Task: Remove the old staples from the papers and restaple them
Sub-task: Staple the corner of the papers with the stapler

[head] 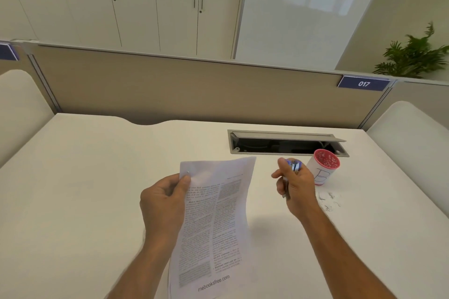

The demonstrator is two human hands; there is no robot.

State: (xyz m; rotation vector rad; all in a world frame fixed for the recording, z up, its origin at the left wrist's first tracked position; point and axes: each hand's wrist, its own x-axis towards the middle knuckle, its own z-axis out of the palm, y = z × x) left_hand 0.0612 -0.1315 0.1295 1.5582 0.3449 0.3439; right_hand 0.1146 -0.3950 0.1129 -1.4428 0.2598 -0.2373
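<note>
— Two hands up over the white worktop (97,165)?
— Yes. Left hand (162,201) pinching the papers (213,221) near the top left corner, thumb on the printed face, sheets lifted and curling.
— And further right?
— Right hand (295,185), fingers (279,184) curled around a small blue and silver tool (294,166), apart from the papers.
— Beyond that?
— Red-rimmed white cup (323,167) just beside the hand, small bits inside; loose staples (329,200) scattered on the worktop in front of it.

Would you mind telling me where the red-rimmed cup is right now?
In the head view, the red-rimmed cup stands on the desk at the right, just beyond the right hand and in front of the open cable hatch.
</note>
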